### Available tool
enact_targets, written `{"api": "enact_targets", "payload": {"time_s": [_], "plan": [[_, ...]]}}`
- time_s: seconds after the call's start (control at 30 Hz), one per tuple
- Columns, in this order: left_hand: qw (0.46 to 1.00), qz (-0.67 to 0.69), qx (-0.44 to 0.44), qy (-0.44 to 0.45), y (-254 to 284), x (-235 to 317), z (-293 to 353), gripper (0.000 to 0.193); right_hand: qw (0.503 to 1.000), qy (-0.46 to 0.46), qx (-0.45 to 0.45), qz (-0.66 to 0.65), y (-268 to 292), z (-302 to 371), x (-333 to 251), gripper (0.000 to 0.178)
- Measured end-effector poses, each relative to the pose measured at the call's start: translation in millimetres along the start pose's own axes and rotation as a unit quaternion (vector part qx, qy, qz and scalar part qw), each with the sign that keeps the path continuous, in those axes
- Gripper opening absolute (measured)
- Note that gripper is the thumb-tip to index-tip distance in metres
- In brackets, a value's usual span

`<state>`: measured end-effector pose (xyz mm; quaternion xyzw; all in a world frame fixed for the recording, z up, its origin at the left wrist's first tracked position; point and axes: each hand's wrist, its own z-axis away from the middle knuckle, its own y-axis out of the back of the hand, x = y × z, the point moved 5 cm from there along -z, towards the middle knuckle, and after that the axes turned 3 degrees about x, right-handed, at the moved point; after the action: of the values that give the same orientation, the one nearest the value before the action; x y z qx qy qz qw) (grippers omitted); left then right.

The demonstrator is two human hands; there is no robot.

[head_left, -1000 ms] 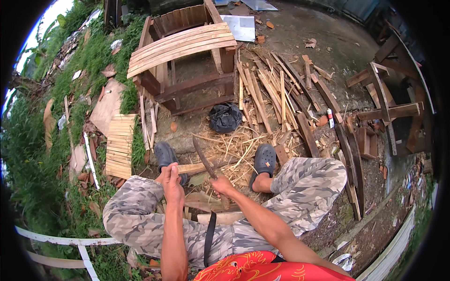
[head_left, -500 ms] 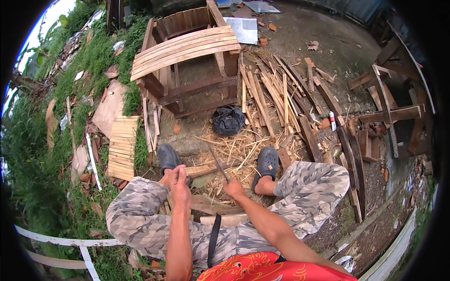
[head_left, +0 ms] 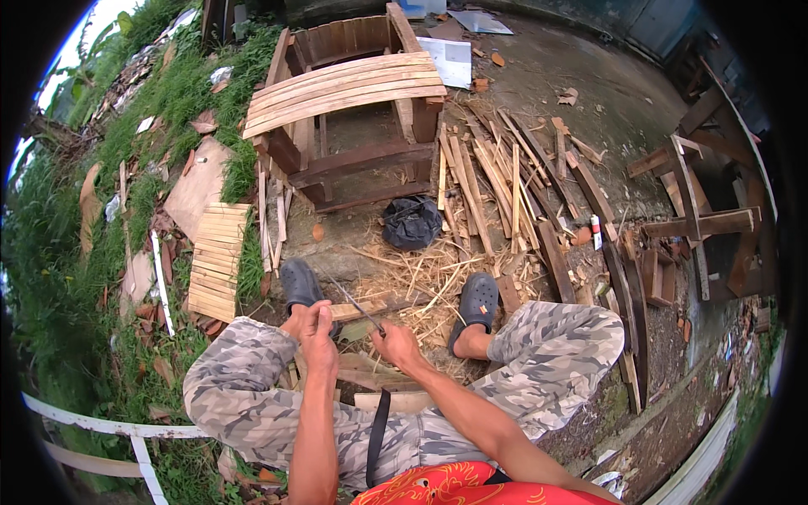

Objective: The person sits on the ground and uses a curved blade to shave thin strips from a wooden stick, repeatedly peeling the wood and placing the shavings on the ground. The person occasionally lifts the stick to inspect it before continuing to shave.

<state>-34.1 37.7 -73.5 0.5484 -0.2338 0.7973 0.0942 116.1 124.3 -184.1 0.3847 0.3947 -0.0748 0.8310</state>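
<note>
Evidently the work sits at the lower centre of the frame, where the right hand [head_left: 396, 345] is clenched around the near end of what looks like a long knife [head_left: 353, 300], its narrow profile slanting up and left. The left hand [head_left: 320, 341], thumb uppermost and fingers partly curled, is at the left end of a pale wooden strip [head_left: 345, 311]; whether it truly grasps the strip I cannot tell. The knife crosses the strip in this view, though contact between them cannot be judged. For good control, I would pin the strip firmly, keep the left fingers behind the edge, and work with short strokes away from both hand and knees, since the shoes [head_left: 478, 301] flank the strip closely. Loose shavings [head_left: 412, 273] at centre could let a piece slip, so a steady rest underneath would probably help. As for writing, none is legible: the white tube [head_left: 597, 232] with a red end, right of centre, is too small to read; the white sheet [head_left: 450, 61] at upper centre carries only faint marks; and the red shirt [head_left: 438, 484] at the bottom edge shows yellow line-work, without readable lettering.
</note>
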Motion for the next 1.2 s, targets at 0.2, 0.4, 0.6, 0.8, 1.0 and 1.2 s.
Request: {"api": "enact_targets", "payload": {"time_s": [0.2,0.4,0.6,0.8,1.0,1.2], "plan": [[0.999,-0.022,0.039,0.007,22.0,-7.1,-0.2,0.019,0.998,-0.052,-0.016,-0.024,4.2,-0.9,-2.4,0.031],[0.998,-0.051,0.013,-0.033,21.0,-7.7,-0.3,0.021,0.993,0.113,0.031,-0.024,-1.8,5.4,-15.0,0.03],[0.998,-0.055,0.018,-0.023,18.3,-8.4,-2.7,0.02,0.999,-0.003,0.013,0.037,1.3,-4.1,5.4,0.025],[0.999,-0.044,0.012,-0.022,15.5,-4.4,-2.9,0.02,0.998,0.035,0.043,0.003,-13.9,0.7,18.0,0.029],[1.0,-0.021,0.0,0.002,11.5,0.2,-3.0,0.022,0.973,-0.218,-0.068,0.041,-9.9,4.8,94.8,0.035],[0.997,-0.041,0.07,-0.002,2.9,10.1,-6.3,0.023,0.997,-0.06,-0.003,-0.041,3.5,-15.9,24.9,0.032]]}}
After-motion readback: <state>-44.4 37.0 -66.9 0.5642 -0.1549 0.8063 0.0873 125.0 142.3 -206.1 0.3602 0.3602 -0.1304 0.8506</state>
